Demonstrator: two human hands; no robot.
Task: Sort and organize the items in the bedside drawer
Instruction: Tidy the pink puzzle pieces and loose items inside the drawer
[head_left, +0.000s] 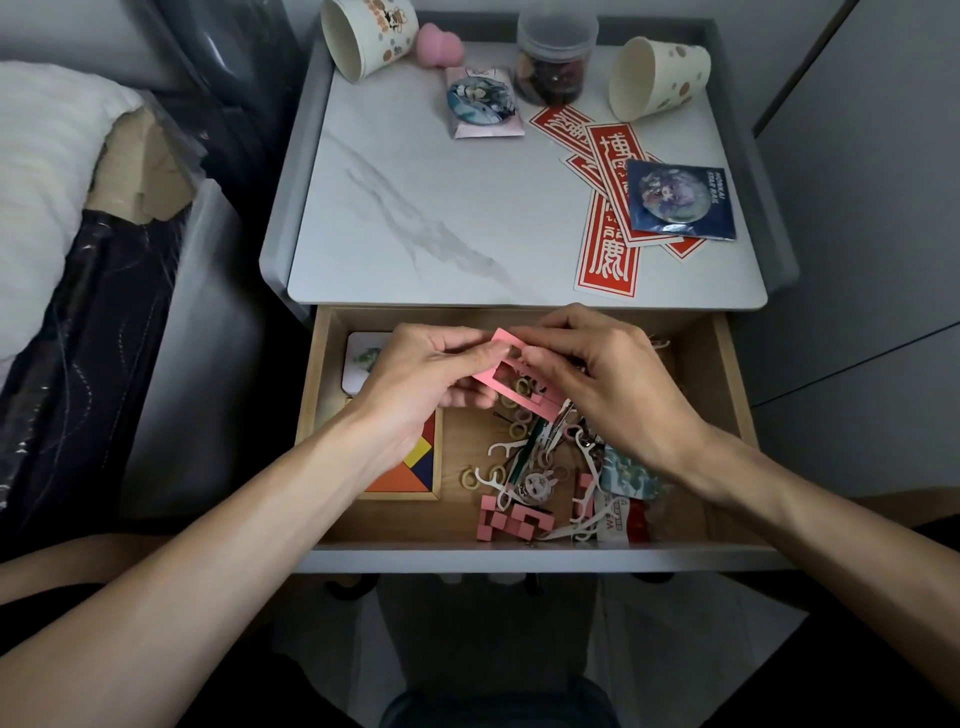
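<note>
We see bedside counter: white marble-look top, grey rim. Bed with white pillow at left. Open wooden drawer below counter.

Our left hand and right hand both pinch pink cut-out frame over drawer, above floss picks, pink blocks, tangram puzzle.

On counter: cartoon-print paper cup and dotted paper cup, both tipped; red stickers with seal-style Chinese characters; blue badge pack reading "HONKAI STAR RAIL".
</note>
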